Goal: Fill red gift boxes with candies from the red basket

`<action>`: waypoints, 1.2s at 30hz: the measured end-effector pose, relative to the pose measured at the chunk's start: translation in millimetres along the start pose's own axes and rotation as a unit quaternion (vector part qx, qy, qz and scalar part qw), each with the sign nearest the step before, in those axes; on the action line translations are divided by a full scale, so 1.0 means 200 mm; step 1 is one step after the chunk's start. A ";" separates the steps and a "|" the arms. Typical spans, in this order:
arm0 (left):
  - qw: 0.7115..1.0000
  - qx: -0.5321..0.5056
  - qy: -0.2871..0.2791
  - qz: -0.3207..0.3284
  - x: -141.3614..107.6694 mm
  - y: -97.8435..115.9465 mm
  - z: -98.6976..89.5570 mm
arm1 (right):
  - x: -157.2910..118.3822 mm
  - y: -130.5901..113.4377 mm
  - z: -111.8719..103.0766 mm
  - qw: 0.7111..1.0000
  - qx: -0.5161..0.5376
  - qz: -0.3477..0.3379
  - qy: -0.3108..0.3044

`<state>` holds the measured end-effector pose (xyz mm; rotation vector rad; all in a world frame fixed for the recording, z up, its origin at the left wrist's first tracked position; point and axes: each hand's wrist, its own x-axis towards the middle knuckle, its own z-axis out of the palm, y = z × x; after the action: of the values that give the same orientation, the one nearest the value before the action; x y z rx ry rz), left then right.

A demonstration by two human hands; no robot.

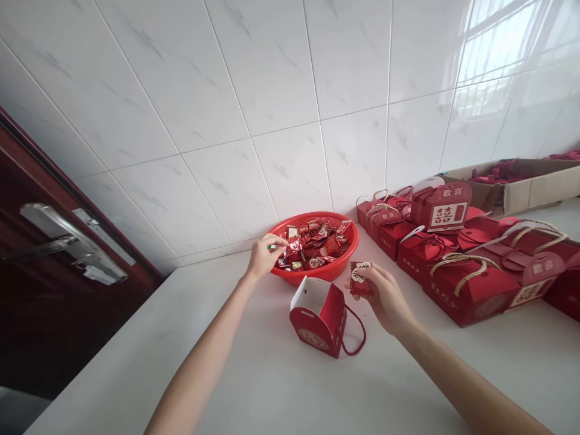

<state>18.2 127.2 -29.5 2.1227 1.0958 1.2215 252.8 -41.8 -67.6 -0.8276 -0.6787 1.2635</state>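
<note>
My left hand point(263, 257) is at the left rim of a red plastic basket point(312, 279), its fingers pinched on a red wrapped candy point(294, 246) with a pale printed mark. A small green bit shows by the fingertips. Many wrapped candies point(324, 244), mostly red, lie heaped in the basket. To the right, my right hand point(385, 299) grips a flat red candy packet point(361, 278) with dark lettering on a pale patch. Between the hands, a small red gift box point(315, 326) stands with its top open and a dark red cord handle hanging to the right.
Several closed red gift boxes point(471, 284) with rope handles crowd the right side of the white tabletop point(254, 374), one smaller box point(441, 205) on top. Behind them is a cardboard carton point(539, 192) with red items. A tiled wall point(290, 169) backs the table; a brown door point(54, 290) stands left.
</note>
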 end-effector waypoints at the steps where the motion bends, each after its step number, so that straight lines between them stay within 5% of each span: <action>1: 1.000 0.024 -0.005 0.006 -0.01 0.00 0.01 | 0.00 0.00 0.00 1.000 -0.001 0.001 0.000; 6: 0.986 0.165 -0.029 0.006 -0.02 0.01 0.03 | 0.00 -0.01 0.00 1.000 -0.010 0.002 -0.003; 13: 0.972 0.226 0.067 -0.013 0.03 0.02 0.02 | 0.00 0.00 0.00 1.000 -0.021 0.000 -0.011; 19: 0.973 0.200 -0.108 0.044 0.18 0.12 0.20 | 0.00 0.01 0.00 1.000 -0.021 0.000 -0.007; 25: 0.972 0.159 -0.171 0.020 0.33 0.09 0.38 | 0.01 0.03 -0.02 1.000 -0.026 -0.012 -0.005; 36: 0.997 0.018 -0.062 -0.048 0.30 0.01 0.32 | 0.02 0.03 -0.03 1.000 -0.023 -0.007 -0.014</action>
<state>92.7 175.9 -30.2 2.1152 1.1595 1.0200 255.2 -37.7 -75.3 -0.8430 -0.7378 1.2533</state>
